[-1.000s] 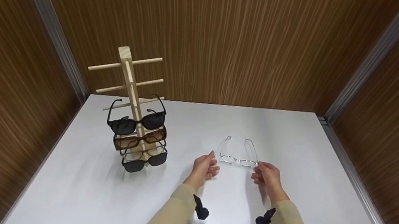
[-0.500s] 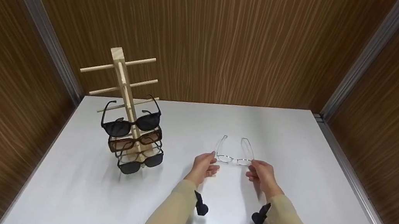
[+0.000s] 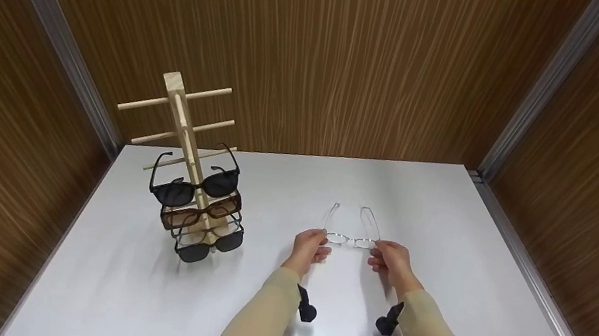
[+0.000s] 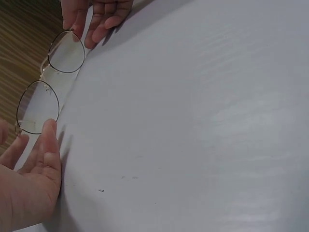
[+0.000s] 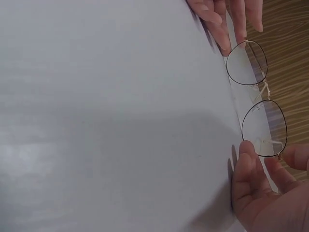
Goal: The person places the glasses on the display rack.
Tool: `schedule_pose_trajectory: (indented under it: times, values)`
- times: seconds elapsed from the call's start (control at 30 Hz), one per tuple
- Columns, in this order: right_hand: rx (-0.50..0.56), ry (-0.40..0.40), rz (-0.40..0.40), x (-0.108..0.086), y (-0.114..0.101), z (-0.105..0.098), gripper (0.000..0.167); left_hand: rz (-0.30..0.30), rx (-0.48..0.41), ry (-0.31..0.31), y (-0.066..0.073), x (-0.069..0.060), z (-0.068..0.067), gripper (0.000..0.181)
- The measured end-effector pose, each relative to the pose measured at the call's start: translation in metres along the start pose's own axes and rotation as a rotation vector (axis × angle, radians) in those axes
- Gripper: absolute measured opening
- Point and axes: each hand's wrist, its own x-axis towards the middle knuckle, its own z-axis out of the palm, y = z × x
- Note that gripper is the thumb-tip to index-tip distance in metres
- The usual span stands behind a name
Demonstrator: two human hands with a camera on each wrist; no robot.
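A pair of thin-rimmed clear eyeglasses (image 3: 351, 241) has its temples unfolded and pointing away from me. My left hand (image 3: 309, 250) pinches the left end of the frame by the hinge. At the opposite end, the thumb and fingers of my right hand (image 3: 393, 263) grip the frame beside the right lens. Both wrist views show the dark round rims spanning from hand to hand, with the left hand (image 4: 34, 169) near one lens and the right hand (image 5: 263, 193) near the other. Whether the temple tips touch the table cannot be made out.
Left of my hands stands a wooden eyewear rack (image 3: 183, 122) with bare upper pegs. Lower down it carries black sunglasses (image 3: 197, 187), brown-framed sunglasses (image 3: 201, 213) and further pairs beneath. Wood-grain panels (image 3: 315, 59) enclose the white table (image 3: 296, 191) at back and sides.
My left hand has closed in on the left end of the eyeglasses and now pinches it. The right hand keeps its hold. The head view has shifted slightly.
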Motion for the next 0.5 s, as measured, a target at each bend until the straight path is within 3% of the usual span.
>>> schedule_pose_trajectory:
  times: [0.5]
  values:
    - [0.039,0.008,0.029,0.0011,-0.0020,-0.0011,0.037,0.010,0.027,0.052,0.0025,0.0009,0.0074,0.023]
